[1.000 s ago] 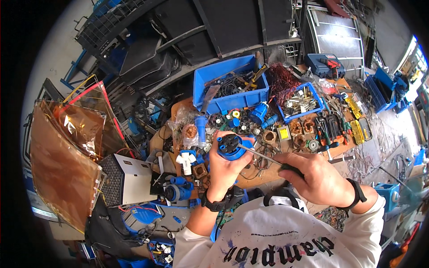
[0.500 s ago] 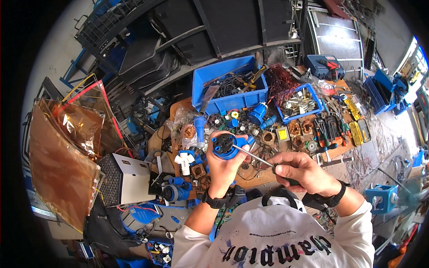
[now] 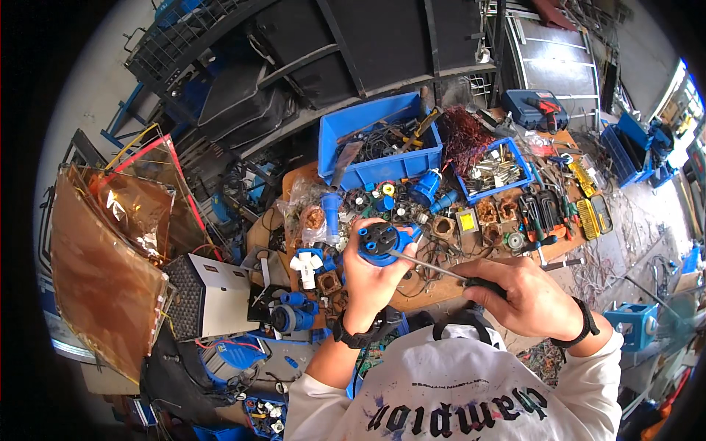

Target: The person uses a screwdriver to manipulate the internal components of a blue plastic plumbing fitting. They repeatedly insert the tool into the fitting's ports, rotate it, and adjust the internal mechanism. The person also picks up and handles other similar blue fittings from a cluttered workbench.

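My left hand (image 3: pixel 365 283) is closed round a blue industrial plug (image 3: pixel 378 239), whose round black face with several blue-ringed holes is turned up. In my right hand (image 3: pixel 518 290) is a screwdriver (image 3: pixel 434 269) with a long metal shaft and a dark handle, gripped by fingers and thumb. Its shaft slants left and its tip meets the right edge of the plug's face; whether it sits in a screw or slot is too small to tell. Both hands are above the near side of the cluttered workbench (image 3: pixel 426 296).
Behind my hands stands a large blue bin (image 3: pixel 375 176) of cables and tools. Right of it are a blue tray (image 3: pixel 482 195) of metal parts, pliers (image 3: pixel 546 212) and a drill (image 3: pixel 546 110). At left are white fittings (image 3: pixel 306 270) and a white-and-black box (image 3: pixel 215 298).
My right hand has turned over the screwdriver's handle and shifted slightly right, its back now more upward. My left hand and the plug have moved slightly right and down.
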{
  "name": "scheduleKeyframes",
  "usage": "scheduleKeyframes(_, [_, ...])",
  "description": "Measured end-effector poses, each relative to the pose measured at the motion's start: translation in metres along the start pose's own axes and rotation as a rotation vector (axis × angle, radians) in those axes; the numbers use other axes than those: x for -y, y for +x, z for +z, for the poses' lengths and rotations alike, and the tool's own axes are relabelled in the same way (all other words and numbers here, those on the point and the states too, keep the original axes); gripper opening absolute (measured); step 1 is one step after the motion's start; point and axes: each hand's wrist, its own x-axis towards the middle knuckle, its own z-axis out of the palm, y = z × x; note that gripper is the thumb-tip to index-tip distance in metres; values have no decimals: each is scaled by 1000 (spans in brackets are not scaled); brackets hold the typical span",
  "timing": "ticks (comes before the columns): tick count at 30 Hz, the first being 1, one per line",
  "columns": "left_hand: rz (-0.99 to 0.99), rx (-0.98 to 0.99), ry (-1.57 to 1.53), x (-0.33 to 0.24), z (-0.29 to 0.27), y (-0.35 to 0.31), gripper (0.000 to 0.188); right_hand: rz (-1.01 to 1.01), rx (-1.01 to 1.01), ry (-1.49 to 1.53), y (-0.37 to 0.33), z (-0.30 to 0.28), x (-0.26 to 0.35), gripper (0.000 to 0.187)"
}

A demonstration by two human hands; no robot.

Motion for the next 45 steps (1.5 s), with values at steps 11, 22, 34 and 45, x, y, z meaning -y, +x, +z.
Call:
scheduleKeyframes(11, [-28, -37, -20, -6, 7, -2, 41, 74, 19, -49, -5, -8, 21, 28])
scheduleKeyframes(22, [6, -33, 62, -4, 5, -3, 41, 87, 0, -114, -6, -9, 23, 27])
scheduleKeyframes(34, [-148, 42, -32, -8, -3, -7, 33, 164, 58, 63, 0, -7, 8, 25])
scheduleKeyframes(45, [-511, 207, -427, -36, -6, -5, 34, 138, 3, 64, 2, -17, 11, 24])
